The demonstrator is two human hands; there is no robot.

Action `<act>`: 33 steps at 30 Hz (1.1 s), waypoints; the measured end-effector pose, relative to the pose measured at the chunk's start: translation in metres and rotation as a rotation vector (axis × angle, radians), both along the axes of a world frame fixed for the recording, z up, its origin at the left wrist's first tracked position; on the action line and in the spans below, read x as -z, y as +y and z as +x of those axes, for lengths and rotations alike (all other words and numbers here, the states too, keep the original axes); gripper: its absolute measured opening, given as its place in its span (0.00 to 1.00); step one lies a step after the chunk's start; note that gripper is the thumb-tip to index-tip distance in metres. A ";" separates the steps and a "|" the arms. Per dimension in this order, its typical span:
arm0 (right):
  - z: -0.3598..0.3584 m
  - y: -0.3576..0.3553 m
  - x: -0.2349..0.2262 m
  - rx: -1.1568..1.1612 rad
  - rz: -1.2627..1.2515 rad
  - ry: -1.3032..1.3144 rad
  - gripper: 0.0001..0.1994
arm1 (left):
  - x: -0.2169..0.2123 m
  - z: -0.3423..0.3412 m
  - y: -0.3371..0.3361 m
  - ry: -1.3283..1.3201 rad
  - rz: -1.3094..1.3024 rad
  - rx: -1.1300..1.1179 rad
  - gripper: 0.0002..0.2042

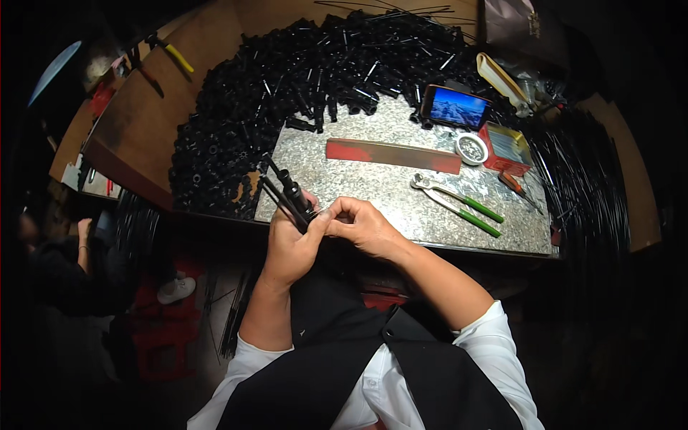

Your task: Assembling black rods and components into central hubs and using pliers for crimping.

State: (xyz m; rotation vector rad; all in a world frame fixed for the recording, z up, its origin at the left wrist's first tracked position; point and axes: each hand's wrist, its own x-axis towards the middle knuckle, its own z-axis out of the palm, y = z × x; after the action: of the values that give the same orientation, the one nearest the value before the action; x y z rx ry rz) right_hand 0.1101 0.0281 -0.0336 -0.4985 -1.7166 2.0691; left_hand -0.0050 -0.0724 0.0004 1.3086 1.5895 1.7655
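Observation:
My left hand [289, 247] is closed around a black tubular part [292, 192] with slim black rods beside it, held tilted at the front edge of the worktop. My right hand [364, 226] meets it there, thumb and forefinger pinched together at the near end of the part. Something thin and shiny shows between the fingertips, too small to name. Right of my hands, pincers [459, 204] with green handles lie on the speckled metal worktop [308, 154]. Beyond them rests a flat red-and-brown bar [393, 155].
A large heap of black parts [287, 79] fills the back and left. Toward the right stand a phone [456, 106], a white cup of small metal pieces [471, 148], a red box [506, 147] and an orange-handled screwdriver [517, 188]. Long black rods [584, 183] lie far right. Another person's arm [84, 244] shows left.

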 end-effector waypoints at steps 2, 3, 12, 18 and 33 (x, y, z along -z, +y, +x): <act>0.001 0.001 0.001 -0.037 -0.005 0.012 0.08 | -0.003 -0.001 0.000 -0.026 0.028 0.062 0.07; 0.002 0.001 -0.001 -0.032 -0.005 0.014 0.08 | -0.003 -0.001 0.000 -0.024 0.028 0.066 0.07; 0.006 -0.004 0.002 -0.111 -0.063 0.001 0.09 | -0.001 0.003 -0.004 -0.051 -0.016 0.106 0.10; 0.004 -0.008 0.006 -0.105 -0.086 0.025 0.09 | 0.002 0.002 -0.004 0.060 0.049 0.082 0.09; 0.130 0.038 -0.052 0.463 1.252 -0.311 0.11 | -0.001 -0.011 -0.002 -0.156 0.100 -0.042 0.08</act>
State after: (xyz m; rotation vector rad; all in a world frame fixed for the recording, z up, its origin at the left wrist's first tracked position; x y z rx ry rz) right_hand 0.2404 0.0660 0.0185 -0.6780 -2.3421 0.3910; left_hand -0.0163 -0.0741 0.0012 1.1578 1.4705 1.9434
